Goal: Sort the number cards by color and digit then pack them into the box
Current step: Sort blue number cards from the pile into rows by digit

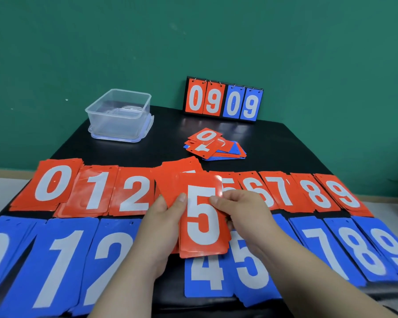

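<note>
A stack of red cards with a red 5 card on top is held above the middle of the table by both hands. My left hand grips its left edge, thumb on the face. My right hand pinches the right edge. Behind lies a row of red piles, from red 0 to red 9. In front runs a row of blue piles, from blue 1 to blue 9. A mixed unsorted heap sits further back. The clear plastic box stands open at the back left.
A flip scoreboard reading 0909 stands against the green wall at the back. The box rests on its lid. The black table drops off at both sides; blue piles overhang its front edge.
</note>
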